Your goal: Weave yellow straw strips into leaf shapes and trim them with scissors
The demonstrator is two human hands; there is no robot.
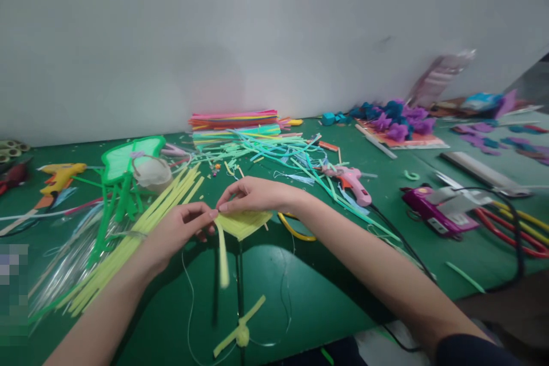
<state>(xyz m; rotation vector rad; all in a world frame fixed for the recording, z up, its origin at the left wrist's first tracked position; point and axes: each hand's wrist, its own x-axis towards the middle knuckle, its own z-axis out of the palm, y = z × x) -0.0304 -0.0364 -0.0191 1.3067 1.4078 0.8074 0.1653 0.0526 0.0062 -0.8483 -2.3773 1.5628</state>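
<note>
My left hand [184,231] is closed in a pinch on a yellow chenille strip [223,257], whose loose end hangs down. Close beside it, my right hand [253,194] pinches the upper left edge of a flat yellow chenille piece [242,224] with a pointed lower end. The fingertips of both hands nearly meet there. From the piece a thin dark stick [239,274] runs down toward me. Lower on that stick sit a yellow chenille ball [242,335] and a short crossing strip [255,310]. A thin clear thread [189,303] loops around them on the table.
Yellow chenille stems [167,206] lie under my left forearm, near a green chenille form [132,163] and a yellow glue gun [60,177]. A pink glue gun [354,183] and its cord lie right. Farther right are yellow-handled scissors [300,231] and a magenta device [441,214].
</note>
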